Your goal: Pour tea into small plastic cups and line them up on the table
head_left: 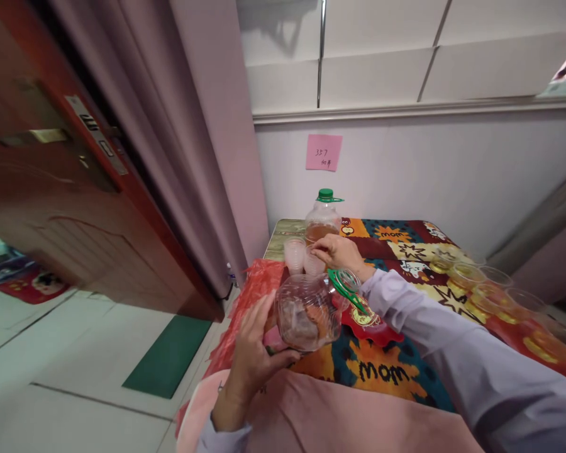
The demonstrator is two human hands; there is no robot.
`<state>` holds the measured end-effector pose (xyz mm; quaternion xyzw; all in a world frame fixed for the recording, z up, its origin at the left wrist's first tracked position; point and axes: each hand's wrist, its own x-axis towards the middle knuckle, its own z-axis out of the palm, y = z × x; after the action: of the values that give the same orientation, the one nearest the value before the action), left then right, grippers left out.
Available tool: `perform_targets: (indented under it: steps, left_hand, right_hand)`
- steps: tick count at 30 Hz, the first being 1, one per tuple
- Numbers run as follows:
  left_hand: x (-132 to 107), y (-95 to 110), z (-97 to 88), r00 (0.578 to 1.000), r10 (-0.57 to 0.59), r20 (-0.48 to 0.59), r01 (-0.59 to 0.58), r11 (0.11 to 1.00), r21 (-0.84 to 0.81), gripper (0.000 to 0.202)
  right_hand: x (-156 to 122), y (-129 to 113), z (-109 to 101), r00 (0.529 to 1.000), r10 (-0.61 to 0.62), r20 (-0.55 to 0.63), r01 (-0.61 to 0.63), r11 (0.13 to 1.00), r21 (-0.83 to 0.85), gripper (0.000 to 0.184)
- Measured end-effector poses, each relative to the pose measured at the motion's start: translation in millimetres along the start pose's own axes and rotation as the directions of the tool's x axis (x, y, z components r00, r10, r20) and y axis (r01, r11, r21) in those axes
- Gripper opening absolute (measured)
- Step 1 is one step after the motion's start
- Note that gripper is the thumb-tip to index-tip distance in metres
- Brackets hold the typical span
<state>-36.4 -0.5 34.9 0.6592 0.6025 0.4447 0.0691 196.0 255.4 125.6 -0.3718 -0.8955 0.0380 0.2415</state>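
My left hand (252,352) grips the base of a clear plastic jug (306,309), which lies tilted on its side with its green handle ring (346,288) toward the table. My right hand (336,250) reaches past the jug, fingers pinched on the rim of a small clear plastic cup (313,262). A stack of similar cups (294,253) stands just left of it. Behind them stands an upright jug with a green cap (323,217), holding some amber liquid.
The table has a colourful cartoon-print cloth (387,371) and a red plastic sheet (259,283) at its left edge. Several clear cups with yellowish liquid (471,277) line the right side. A red-brown door (61,189) and curtain stand at left; a pink note (323,152) hangs on the wall.
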Motion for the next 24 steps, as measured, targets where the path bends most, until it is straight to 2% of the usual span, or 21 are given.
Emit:
perform_targets:
  steps: [5, 8, 10, 17, 24]
  left_hand:
    - [-2.0, 0.5, -1.0, 1.000, -0.009, 0.014, 0.009, 1.000, 0.004, 0.127]
    - [-2.4, 0.7, -0.4, 1.000, 0.007, 0.024, -0.007, 1.000, 0.023, 0.128]
    - [-2.1, 1.0, 0.8, 0.999, 0.031, 0.027, -0.032, 0.999, 0.032, 0.126]
    - [0.3, 6.7, 5.3, 0.996, 0.090, 0.011, -0.090, 0.994, 0.066, 0.128]
    - [4.1, 10.2, 1.2, 0.998, 0.016, 0.061, -0.020, 0.998, 0.060, 0.132]
  right_hand:
    - [0.5, -2.2, 4.9, 0.991, -0.028, 0.130, 0.041, 0.994, -0.103, 0.029]
    - [-1.6, 2.1, 9.9, 0.982, -0.024, 0.186, 0.054, 0.986, -0.158, 0.017]
    - [-1.4, 5.2, 12.4, 0.978, -0.018, 0.206, 0.057, 0.981, -0.187, 0.015]
    - [-7.0, 5.3, 12.5, 0.980, 0.009, 0.201, 0.032, 0.979, -0.199, 0.023]
    - [-15.2, 1.1, 17.6, 0.984, 0.025, 0.177, 0.004, 0.987, -0.162, 0.025]
